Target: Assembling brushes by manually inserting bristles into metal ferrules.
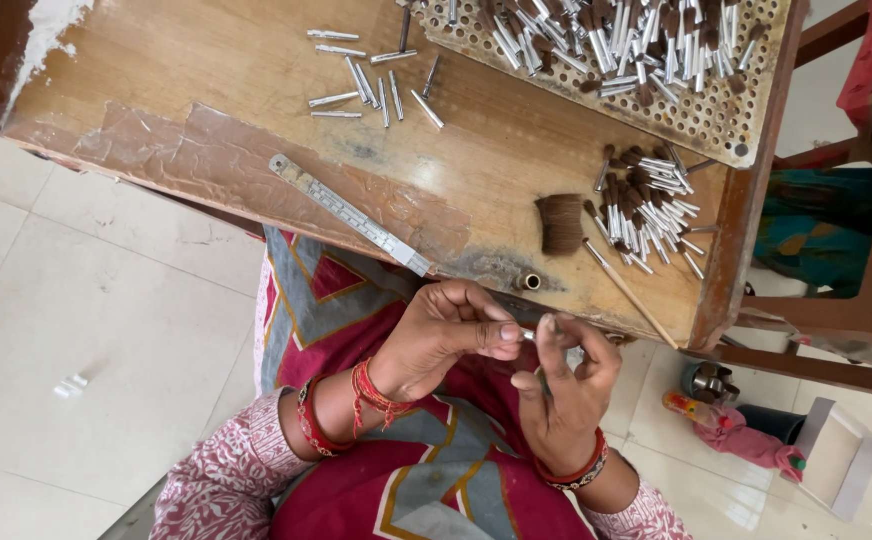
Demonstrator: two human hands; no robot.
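Both the left hand [446,335] and right hand [566,385] pinched one small metal tube [530,335]; the perforated tray [716,115] on the desk [216,70] held many brush ferrules [606,40].

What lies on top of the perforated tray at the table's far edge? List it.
On the perforated tray lies a heap of small metal tubes, many with brown tufts at one end. The heap covers most of the holes, so anything beneath it is hidden.

Looked like a small brush-making workshop run from a home: worn wooden table [206,70] strewn with metal ferrules [371,85], perforated tray [726,125] heaped with half-made brush heads [646,205], bristle tuft [560,223], steel ruler [351,214], pale tiled floor [86,300] beneath.
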